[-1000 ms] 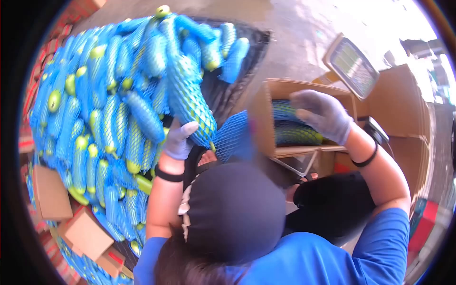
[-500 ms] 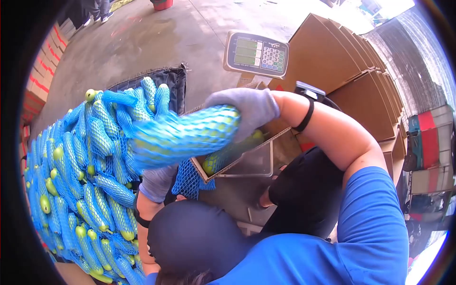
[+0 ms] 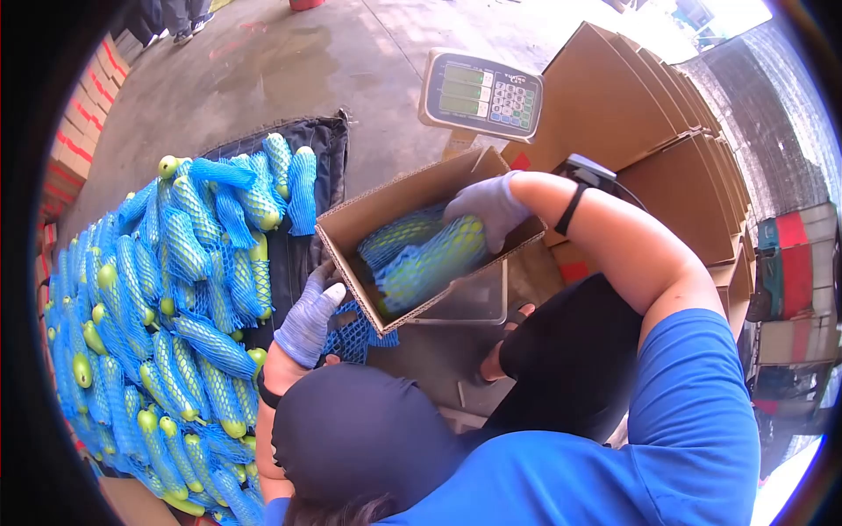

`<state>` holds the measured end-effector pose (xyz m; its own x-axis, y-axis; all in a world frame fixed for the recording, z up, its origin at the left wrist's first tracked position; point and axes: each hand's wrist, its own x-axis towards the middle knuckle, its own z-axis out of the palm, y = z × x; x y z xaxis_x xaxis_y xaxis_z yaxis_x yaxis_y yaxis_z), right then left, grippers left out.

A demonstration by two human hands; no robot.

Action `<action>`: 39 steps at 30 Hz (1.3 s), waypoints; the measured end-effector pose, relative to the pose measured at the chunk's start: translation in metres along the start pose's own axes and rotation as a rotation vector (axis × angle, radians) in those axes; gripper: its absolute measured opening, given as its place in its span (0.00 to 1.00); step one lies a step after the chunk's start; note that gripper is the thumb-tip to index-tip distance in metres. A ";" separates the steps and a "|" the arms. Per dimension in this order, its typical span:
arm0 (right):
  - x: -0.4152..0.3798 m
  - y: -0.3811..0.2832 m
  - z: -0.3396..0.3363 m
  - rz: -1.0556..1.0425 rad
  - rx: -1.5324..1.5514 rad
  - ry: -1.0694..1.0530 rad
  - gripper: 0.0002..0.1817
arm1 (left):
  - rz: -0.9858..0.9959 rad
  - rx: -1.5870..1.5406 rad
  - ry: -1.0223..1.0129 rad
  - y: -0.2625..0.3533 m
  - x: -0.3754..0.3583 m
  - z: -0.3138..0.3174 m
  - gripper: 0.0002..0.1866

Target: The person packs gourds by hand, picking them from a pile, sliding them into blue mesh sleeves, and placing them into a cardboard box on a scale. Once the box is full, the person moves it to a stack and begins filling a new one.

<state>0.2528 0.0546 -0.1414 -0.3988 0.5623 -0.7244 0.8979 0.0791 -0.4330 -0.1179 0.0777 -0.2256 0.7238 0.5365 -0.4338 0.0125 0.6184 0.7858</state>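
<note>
My right hand (image 3: pixel 485 209), in a grey glove, reaches into an open cardboard box (image 3: pixel 351 213) and grips the end of a long green gourd (image 3: pixel 436 266) in blue netting. The gourd lies slanted inside the box, slightly blurred. Another netted gourd (image 3: pixel 399 238) rests beside it, partly covered. Outside the box's left corner is my left hand (image 3: pixel 307 320), also gloved, thumb apart from the fingers and nothing in its grasp. Its fingertips are right at the box wall. Just below hangs loose blue netting (image 3: pixel 349 337).
A large heap of netted gourds (image 3: pixel 167 324) covers the left side, on dark cloth (image 3: pixel 316 145). Behind the box stands a scale display (image 3: pixel 481 95). Flattened cardboard (image 3: pixel 614 105) leans at the right. Stacked cartons (image 3: pixel 83 131) line the far left.
My right hand has lowered the netted gourd from above the box into it. My left hand, partly hidden behind the gourd before, now shows beside the box corner.
</note>
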 end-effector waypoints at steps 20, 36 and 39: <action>-0.015 -0.072 -0.023 0.219 -0.473 0.151 0.30 | 0.657 -0.254 1.003 0.026 -0.070 -0.042 0.23; 0.043 -0.069 0.028 0.066 -0.642 0.136 0.39 | 0.617 0.345 1.247 -0.093 -0.100 -0.095 0.22; 0.049 -0.101 0.024 0.180 -0.702 0.073 0.44 | 0.385 0.780 1.545 -0.119 -0.164 -0.122 0.23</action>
<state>0.1378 0.0545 -0.1459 -0.2419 0.6680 -0.7038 0.8663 0.4754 0.1535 -0.3221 -0.0137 -0.3018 -0.4785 0.8573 0.1898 0.6422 0.1943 0.7415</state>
